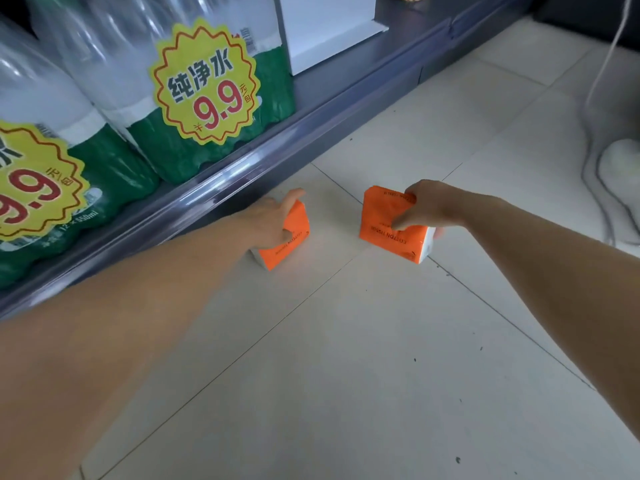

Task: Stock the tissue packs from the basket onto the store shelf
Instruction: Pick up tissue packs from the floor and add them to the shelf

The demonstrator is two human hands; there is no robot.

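My left hand (273,216) grips an orange tissue pack (287,242) just in front of the dark shelf edge (221,183), low over the tiled floor. My right hand (427,206) holds a second orange tissue pack (388,225), a little to the right and further from the shelf. Both packs have white ends and dark print. The basket is out of sight.
Shrink-wrapped packs of water bottles (145,98) with yellow price stickers fill the bottom shelf at left. A white box (325,29) stands on the shelf further back. A white cable (595,98) and a white shoe (623,188) lie on the tiled floor (346,341) at right.
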